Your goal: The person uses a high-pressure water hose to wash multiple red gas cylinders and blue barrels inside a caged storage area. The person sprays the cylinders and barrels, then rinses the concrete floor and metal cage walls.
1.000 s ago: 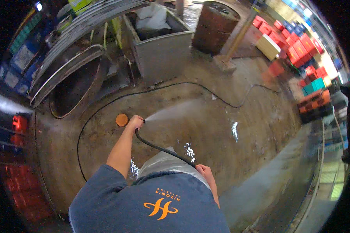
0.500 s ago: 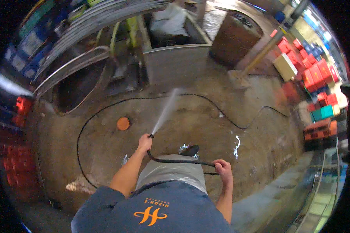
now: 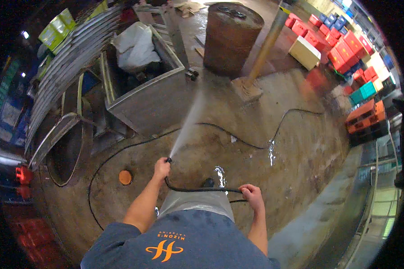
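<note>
Wet concrete floor [image 3: 300, 148], brown and glistening, with standing water in patches; warehouse setting, seen from above.

Item: one black hose [image 3: 197, 189], thin and flexible. One end is at the left hand [image 3: 161, 169], where a fan of water spray [image 3: 188, 121] leaves it and reaches toward the base of a metal bin. From that hand the hose sags across the front of the body to the right hand [image 3: 252, 195], then trails off over the floor in one long loop to the left and one curving run toward the right.

Hands: two. Left fingers clamped around the hose end, arm stretched forward. Right fingers closed around the hose further back, arm bent at the side.

Other holdings:
- One grey metal bin [image 3: 143, 89], open-topped, with one white sack [image 3: 137, 45] inside.
- One rusty brown drum [image 3: 231, 38], upright, beyond the spray.
- One slanting post [image 3: 265, 45] on a concrete footing, just beside the drum.
- One round orange disc [image 3: 125, 177] on the floor, left of the left hand.
- Stacked plastic crates [image 3: 345, 45] in red, blue, teal and orange along the right; count not determinable.
- One white box [image 3: 304, 52] near the crates.
</note>
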{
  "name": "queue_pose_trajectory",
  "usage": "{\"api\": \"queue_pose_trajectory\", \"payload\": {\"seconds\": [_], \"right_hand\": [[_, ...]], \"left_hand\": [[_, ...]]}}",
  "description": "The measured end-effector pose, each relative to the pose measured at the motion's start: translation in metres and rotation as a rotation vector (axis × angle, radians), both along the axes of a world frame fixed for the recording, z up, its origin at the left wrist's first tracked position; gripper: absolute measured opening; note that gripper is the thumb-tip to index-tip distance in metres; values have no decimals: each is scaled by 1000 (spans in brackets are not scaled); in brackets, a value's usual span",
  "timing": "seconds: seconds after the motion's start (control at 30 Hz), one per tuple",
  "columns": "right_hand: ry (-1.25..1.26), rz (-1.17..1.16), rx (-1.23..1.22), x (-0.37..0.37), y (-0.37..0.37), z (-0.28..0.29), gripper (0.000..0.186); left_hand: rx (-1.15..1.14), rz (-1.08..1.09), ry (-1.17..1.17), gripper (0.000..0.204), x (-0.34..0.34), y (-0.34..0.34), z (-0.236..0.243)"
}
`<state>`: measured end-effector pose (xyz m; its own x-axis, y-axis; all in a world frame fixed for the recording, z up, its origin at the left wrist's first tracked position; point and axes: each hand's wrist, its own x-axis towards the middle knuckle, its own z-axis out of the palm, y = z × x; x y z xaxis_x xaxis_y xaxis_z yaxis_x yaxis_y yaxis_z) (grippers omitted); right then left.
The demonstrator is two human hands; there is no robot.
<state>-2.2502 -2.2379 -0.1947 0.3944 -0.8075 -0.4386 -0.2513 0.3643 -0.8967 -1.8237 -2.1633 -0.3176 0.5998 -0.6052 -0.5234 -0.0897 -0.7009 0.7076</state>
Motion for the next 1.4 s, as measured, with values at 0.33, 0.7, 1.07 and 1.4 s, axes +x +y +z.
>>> {"api": "queue_pose_trajectory", "payload": {"seconds": [0.33,0.7,1.07,1.4], "right_hand": [[-115,35,76,39,-63,-15,26],[-261,38,69,141,-138,-9,52],[-110,-268,150,143,-150,1,57],[-3,-264,323,101,-115,-19,30]], "left_hand": [[65,-535,-311,31,76,-192,125],[157,-1159,-781,30,110,-443,249],[348,-1523,-649,20,98,-493,144],[431,-1327,-424,29,86,-385,74]]}}
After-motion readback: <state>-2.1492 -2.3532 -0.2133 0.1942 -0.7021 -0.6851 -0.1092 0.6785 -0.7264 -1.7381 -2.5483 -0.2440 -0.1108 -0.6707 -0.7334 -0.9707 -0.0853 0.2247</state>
